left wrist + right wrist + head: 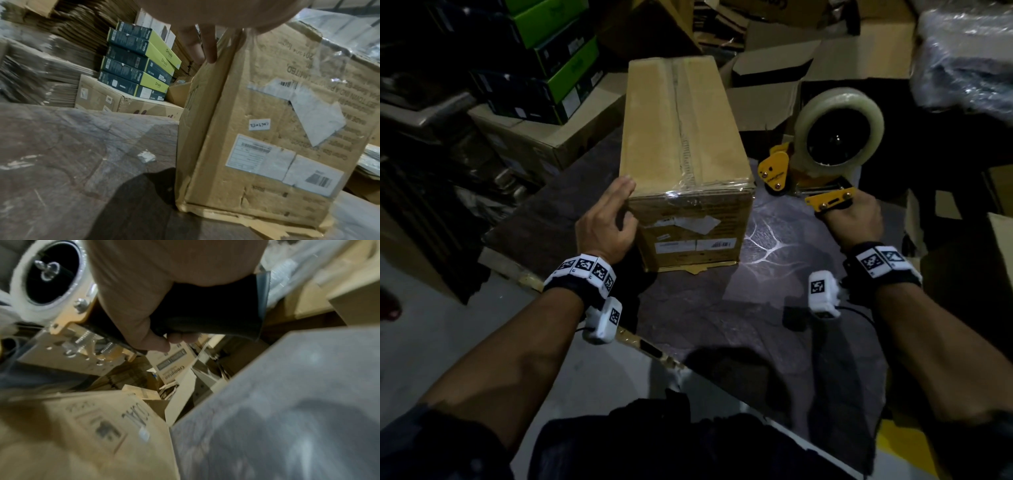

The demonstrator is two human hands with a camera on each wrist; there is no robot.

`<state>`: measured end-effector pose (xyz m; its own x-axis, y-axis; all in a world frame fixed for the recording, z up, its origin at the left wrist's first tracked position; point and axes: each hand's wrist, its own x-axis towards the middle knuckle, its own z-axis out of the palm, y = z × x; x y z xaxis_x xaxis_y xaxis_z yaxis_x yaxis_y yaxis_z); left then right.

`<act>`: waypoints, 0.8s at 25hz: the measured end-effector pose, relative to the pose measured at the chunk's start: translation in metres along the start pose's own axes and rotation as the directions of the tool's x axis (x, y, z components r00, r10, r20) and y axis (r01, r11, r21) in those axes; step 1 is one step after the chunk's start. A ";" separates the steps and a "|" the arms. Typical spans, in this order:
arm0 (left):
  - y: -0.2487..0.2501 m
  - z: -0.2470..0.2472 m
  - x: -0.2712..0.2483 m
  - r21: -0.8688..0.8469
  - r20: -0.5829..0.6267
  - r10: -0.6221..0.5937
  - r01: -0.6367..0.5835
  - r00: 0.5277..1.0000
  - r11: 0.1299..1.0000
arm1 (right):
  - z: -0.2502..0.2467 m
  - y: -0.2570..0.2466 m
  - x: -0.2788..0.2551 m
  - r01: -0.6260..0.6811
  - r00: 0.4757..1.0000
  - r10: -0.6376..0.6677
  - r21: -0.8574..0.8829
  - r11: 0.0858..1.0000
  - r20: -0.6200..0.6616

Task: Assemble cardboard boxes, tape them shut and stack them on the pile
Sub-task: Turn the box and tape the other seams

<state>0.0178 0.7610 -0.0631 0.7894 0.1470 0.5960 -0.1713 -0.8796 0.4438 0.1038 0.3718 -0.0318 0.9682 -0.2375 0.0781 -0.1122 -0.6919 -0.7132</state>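
- Box [685,161] stands on the desk [722,308], top seam already taped along its length.
- Left hand [607,222] lies flat, fingers straight, against the near left corner, steadying it.
- Right hand [858,219] grips the tape gun [825,144] handle, held clear to the box's right.
- Taping step looks finished; next likely: put the gun down, lift the box with both hands, carry it to the pile.

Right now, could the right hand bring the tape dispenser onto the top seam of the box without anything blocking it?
Probably yes. The right hand grips the tape dispenser just beside the box, apart from it. The top seam lies bare, though it looks already taped, and the left hand rests on the near left corner, off the seam.
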 end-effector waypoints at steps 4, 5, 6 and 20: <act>-0.008 -0.006 0.003 0.021 -0.029 0.009 -0.008 1.000 1.000 | 0.023 0.004 -0.024 -0.020 1.000 0.017 0.117 0.993 0.025; -0.012 -0.009 0.004 0.029 -0.039 0.006 -0.005 0.999 1.000 | 0.029 0.005 -0.030 -0.026 0.999 0.022 0.152 0.988 0.026; -0.017 -0.010 0.006 0.035 -0.042 0.005 -0.004 0.999 0.999 | 0.033 0.003 -0.036 -0.041 0.999 0.037 0.180 0.983 0.026; 0.008 0.019 0.004 0.330 -0.130 -0.059 0.100 0.990 0.939 | 0.074 -0.020 -0.103 -0.142 0.990 0.136 0.331 0.933 0.040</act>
<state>0.0306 0.7456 -0.0701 0.7149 0.2565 0.6505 0.1126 -0.9604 0.2549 0.0226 0.4600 -0.0772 0.9520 -0.3024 -0.0474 -0.1680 -0.3866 -0.9068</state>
